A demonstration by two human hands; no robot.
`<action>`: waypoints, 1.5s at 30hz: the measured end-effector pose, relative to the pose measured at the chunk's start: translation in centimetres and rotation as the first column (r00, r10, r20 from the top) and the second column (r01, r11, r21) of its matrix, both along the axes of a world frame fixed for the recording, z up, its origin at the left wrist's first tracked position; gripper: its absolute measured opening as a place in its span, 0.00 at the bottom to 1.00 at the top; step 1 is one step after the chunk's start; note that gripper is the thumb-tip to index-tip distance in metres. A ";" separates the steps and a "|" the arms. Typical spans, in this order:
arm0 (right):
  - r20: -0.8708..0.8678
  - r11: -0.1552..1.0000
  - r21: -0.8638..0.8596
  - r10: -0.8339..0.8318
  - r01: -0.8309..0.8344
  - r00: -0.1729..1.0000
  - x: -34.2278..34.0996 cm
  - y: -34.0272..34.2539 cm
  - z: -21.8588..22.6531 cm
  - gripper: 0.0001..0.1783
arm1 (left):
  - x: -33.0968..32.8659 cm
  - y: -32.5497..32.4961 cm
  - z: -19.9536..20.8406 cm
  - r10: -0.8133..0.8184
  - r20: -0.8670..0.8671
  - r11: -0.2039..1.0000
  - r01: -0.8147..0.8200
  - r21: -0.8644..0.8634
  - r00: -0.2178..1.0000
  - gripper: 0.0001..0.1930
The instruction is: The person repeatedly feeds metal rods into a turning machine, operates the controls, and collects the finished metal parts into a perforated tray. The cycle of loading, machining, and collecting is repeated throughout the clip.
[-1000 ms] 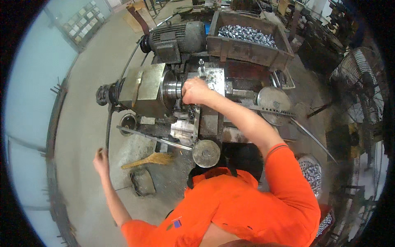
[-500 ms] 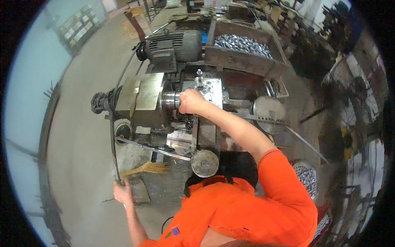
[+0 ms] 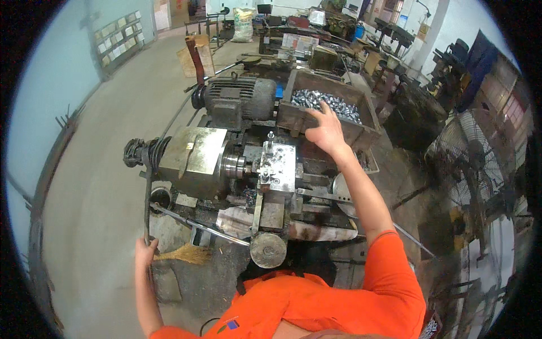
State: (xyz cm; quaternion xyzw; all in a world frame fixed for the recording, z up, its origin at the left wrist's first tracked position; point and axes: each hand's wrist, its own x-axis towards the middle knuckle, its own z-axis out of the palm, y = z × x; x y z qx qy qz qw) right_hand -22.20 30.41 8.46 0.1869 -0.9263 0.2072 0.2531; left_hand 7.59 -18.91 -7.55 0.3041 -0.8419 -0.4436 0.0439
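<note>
My right hand (image 3: 326,129) reaches out with its fingers spread, in front of and partly over the rim of a rusty metal box (image 3: 302,117). Small shiny metal pieces (image 3: 349,108) fill the box, and I see none of them in the hand. At the lower left, my left hand (image 3: 145,252) is closed round the lower end of a long dark lever rod (image 3: 148,206). That rod runs up beside the pulley end of a lathe headstock (image 3: 195,151). The lathe's chuck (image 3: 234,166) faces a bright tool block (image 3: 279,166) with an upright bolt.
An electric motor (image 3: 240,100) stands behind the headstock. Nearer me are a round metal disc (image 3: 268,251), a shiny long bar (image 3: 209,229) and a straw broom (image 3: 189,253). A large caged fan (image 3: 468,152) stands at the right.
My right hand has left the chuck, moved away and to the right toward the box, and opened. My left hand stays on the lever rod. The view has tilted up.
</note>
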 end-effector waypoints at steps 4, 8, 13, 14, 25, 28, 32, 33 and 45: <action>0.076 0.995 -0.065 0.086 -0.081 0.993 4.9 5.6 -3.1 0.26 | 0.7 -0.6 -1.4 0.022 -0.187 0.997 -0.009 0.074 0.982 0.10; 0.286 0.958 -0.179 -0.166 0.223 0.944 12.0 16.1 -8.4 0.22 | 0.0 -0.9 -3.0 0.073 -0.231 0.970 -0.015 0.244 0.970 0.11; 0.452 0.733 -0.187 -0.527 0.654 0.720 25.1 30.5 -15.3 0.19 | 1.9 -9.9 -7.9 0.101 -0.023 0.984 -0.096 0.151 0.995 0.14; 0.441 0.709 -0.058 -0.614 0.703 0.655 27.8 32.6 -16.9 0.18 | 2.7 -10.5 -8.5 0.085 0.009 0.985 -0.086 0.149 0.996 0.15; 0.642 0.703 0.537 -0.699 0.466 0.315 39.3 37.3 -27.0 0.11 | -0.2 -7.2 -5.0 0.103 0.054 0.936 -0.115 0.332 0.993 0.22; 0.572 0.723 0.518 -0.690 0.457 0.444 39.1 38.9 -28.4 0.13 | -0.2 -6.3 -4.9 0.094 0.055 0.945 -0.106 0.309 0.994 0.24; 0.512 0.642 0.530 -0.763 0.555 0.393 39.4 38.8 -29.0 0.15 | -1.4 -5.1 -4.5 0.098 0.056 0.959 -0.109 0.262 0.994 0.21; 0.495 0.667 0.486 -0.743 0.565 0.451 39.5 38.6 -29.2 0.13 | -1.4 -4.2 -4.7 0.128 -0.004 0.955 -0.122 0.270 0.992 0.19; 0.458 0.694 0.594 -0.707 0.407 0.539 40.2 39.1 -30.8 0.10 | 0.1 -3.2 -4.6 0.112 -0.110 0.972 -0.086 0.217 0.988 0.19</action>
